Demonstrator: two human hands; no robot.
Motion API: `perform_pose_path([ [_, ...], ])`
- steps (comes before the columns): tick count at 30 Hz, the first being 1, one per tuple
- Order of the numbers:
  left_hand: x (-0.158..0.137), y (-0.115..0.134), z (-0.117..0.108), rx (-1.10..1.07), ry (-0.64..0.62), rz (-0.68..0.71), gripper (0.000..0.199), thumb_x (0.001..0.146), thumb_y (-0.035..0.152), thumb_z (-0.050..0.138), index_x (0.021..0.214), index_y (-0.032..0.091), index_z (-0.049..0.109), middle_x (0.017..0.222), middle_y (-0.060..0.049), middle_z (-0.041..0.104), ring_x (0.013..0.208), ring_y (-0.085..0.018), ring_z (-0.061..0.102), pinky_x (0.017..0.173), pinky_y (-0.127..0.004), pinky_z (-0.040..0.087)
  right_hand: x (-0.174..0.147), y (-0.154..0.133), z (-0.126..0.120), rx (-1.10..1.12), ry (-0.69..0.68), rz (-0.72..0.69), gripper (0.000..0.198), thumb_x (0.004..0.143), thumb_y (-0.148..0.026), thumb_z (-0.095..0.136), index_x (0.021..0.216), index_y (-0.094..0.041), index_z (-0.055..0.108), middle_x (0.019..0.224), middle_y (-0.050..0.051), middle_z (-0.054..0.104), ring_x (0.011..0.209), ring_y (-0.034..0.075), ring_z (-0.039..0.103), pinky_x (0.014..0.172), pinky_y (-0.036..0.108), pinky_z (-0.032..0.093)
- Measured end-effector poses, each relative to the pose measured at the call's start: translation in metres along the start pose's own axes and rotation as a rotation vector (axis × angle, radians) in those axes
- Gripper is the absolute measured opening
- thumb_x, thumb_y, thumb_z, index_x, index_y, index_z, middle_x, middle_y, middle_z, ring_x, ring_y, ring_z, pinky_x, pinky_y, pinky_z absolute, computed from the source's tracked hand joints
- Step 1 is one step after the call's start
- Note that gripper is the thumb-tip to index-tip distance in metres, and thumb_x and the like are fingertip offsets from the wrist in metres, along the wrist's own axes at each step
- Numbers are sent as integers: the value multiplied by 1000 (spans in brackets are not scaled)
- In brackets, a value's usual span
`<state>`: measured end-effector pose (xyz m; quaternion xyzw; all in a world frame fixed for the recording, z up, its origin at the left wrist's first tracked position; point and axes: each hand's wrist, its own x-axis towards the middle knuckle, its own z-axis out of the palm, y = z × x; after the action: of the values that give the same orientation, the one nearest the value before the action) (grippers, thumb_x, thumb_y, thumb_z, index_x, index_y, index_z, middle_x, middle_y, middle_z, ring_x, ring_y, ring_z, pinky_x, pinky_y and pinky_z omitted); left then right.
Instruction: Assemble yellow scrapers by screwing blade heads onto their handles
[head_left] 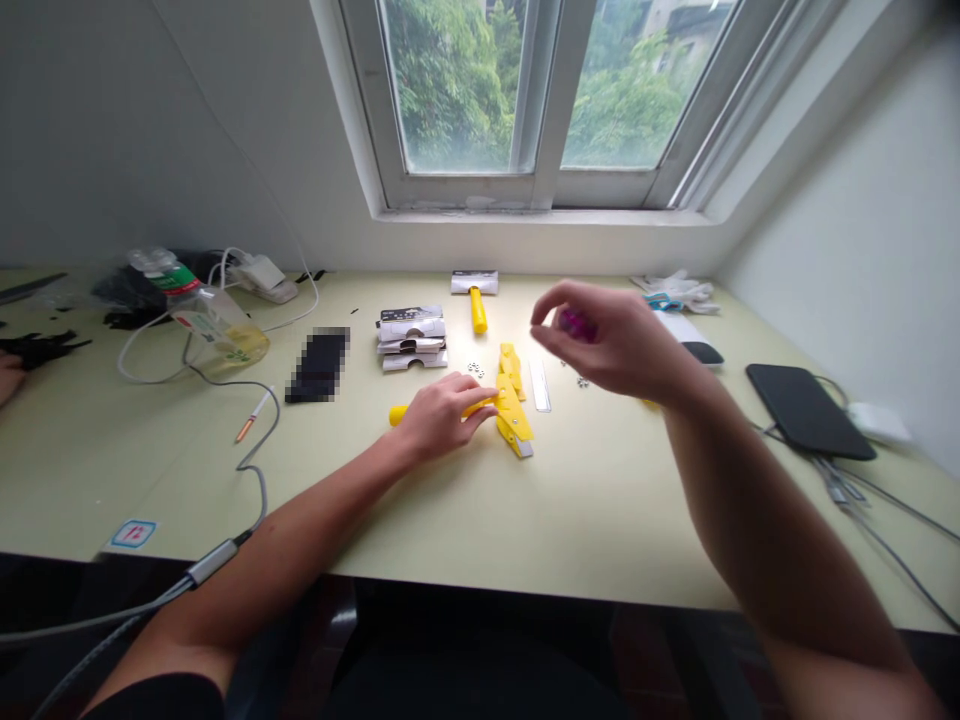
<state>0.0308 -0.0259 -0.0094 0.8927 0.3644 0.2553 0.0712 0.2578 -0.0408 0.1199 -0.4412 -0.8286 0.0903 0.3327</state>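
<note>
On the table a yellow plastic scraper (512, 410) lies crosswise, its handle end (398, 414) sticking out to the left. My left hand (442, 415) is closed around that handle near the head, where a strip of grey metal shows at the lower edge. My right hand (600, 340) is raised over the table, apart from the scraper, its fingers curled around a purple object (576, 322); most of it is hidden and its kind is not clear. Small metal nuts or screws (475, 369) lie just beyond my left hand. A flat metal blade (540, 386) rests right of the scraper.
Stacked scraper heads in printed sleeves (411, 338) and a sleeved yellow scraper (478, 308) lie farther back. Left are a pixelated dark rectangle (320, 366), a bottle (225, 335), cables and another person's hand (9, 378). Right are a black phone (810, 410) and white gloves (686, 290).
</note>
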Motion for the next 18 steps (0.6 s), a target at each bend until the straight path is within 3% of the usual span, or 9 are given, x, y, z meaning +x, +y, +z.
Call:
perform_pose_path([
  [3, 1, -1, -3, 22, 51, 2, 27, 93, 34, 55, 113, 21, 68, 96, -6, 68, 88, -18, 61, 76, -30, 51, 6, 17, 11, -114, -378, 92, 15, 82, -34, 59, 89, -21, 63, 72, -1, 62, 65, 13, 56, 60, 25, 41],
  [8, 3, -8, -9, 125, 41, -16, 25, 93, 35, 56, 111, 22, 68, 96, -6, 68, 89, -19, 61, 72, -29, 50, 9, 51, 27, -165, -762, 214, 17, 76, -33, 63, 89, -23, 61, 86, 2, 67, 70, 16, 60, 55, 25, 41],
  [12, 5, -21, -18, 252, 13, -69, 25, 92, 36, 56, 109, 23, 69, 96, -6, 68, 88, -20, 60, 67, -29, 48, 4, 59, 40, -196, -841, 141, 29, 69, -35, 71, 92, -21, 60, 86, 4, 64, 71, 17, 59, 56, 26, 41],
  [18, 8, -35, -25, 231, 78, -169, 26, 92, 39, 56, 108, 23, 69, 97, -5, 67, 91, -20, 61, 72, -29, 50, -4, 31, 61, -221, -891, 45, 55, 57, -45, 78, 102, -21, 56, 110, 7, 57, 84, 21, 59, 61, 27, 43],
])
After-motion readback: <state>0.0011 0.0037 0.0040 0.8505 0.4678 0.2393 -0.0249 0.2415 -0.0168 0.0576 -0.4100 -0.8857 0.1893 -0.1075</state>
